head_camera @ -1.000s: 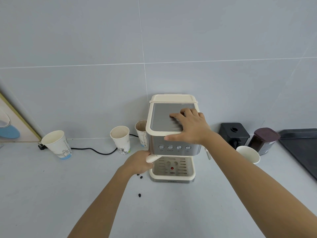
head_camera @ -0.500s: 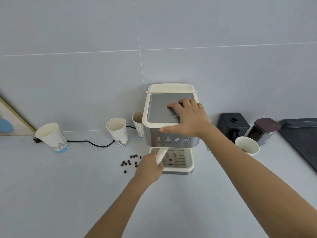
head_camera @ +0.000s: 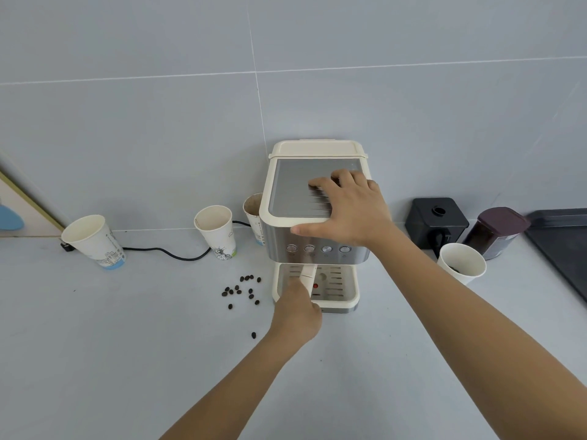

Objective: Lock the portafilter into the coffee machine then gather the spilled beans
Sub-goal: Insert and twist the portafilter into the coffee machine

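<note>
A cream and steel coffee machine (head_camera: 286,192) stands against the wall. My right hand (head_camera: 349,211) lies flat on its top plate, fingers spread, pressing down. My left hand (head_camera: 297,312) is closed around the cream portafilter handle (head_camera: 308,276), which points straight out toward me from under the button row, above the drip tray (head_camera: 347,289). The portafilter's head is hidden under the machine. Several dark coffee beans (head_camera: 241,290) lie scattered on the counter just left of the machine, with one stray bean (head_camera: 253,335) nearer to me.
Three paper cups stand along the wall at left (head_camera: 95,241), (head_camera: 217,230), (head_camera: 254,214), with a black cable (head_camera: 165,253) between them. Right of the machine are a white cup (head_camera: 462,262), a black grinder (head_camera: 436,220), a dark jar (head_camera: 497,231) and a black tray (head_camera: 565,246).
My left hand swung the portafilter handle from the machine's left side round to the front centre. That uncovered the beans on the counter. My right hand stayed on the machine's top.
</note>
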